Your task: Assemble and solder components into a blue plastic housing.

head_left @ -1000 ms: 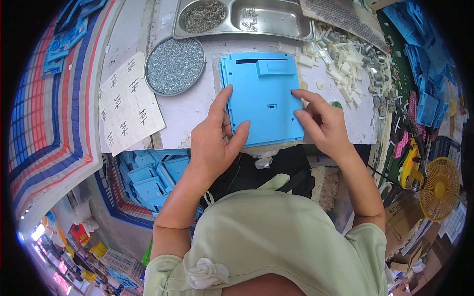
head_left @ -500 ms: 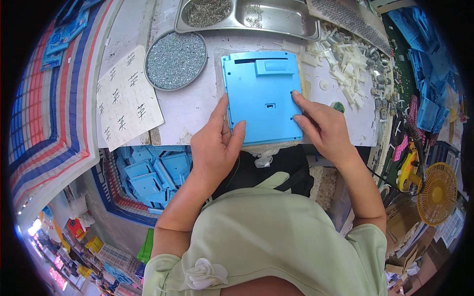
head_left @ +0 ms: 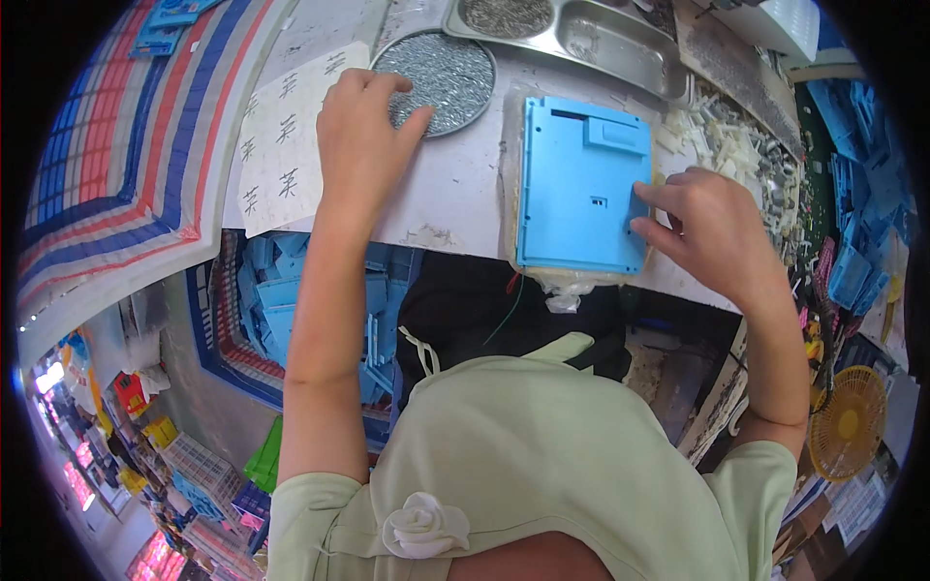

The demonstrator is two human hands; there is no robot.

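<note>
A blue plastic panel (head_left: 567, 203) with small holes, a slot and a raised block lies on a plastic-wrapped pad (head_left: 515, 174) at the table's front. At its right edge, my right hand (head_left: 712, 228) grips it with thumb and index finger; the other fingers are curled. Farther left, my left hand (head_left: 363, 140) is raised at the rim of a round dish (head_left: 493, 87) full of small silvery screws (head_left: 441, 73). Its thumb and fingers are apart, with the fingertips over the dish's left side and nothing visible between them.
A steel compartment tray (head_left: 668, 73) with small metal parts stands at the back. White plastic pieces (head_left: 717, 136) are heaped at the right. A handwritten paper sheet (head_left: 266, 160) lies left. Below the table, a bin holds blue panels (head_left: 276, 290). A yellow fan (head_left: 848, 423) is far right.
My left hand has let go of the panel's left edge and moved up and left to the dish. My right hand stays at the panel's right edge. The whole view has shifted.
</note>
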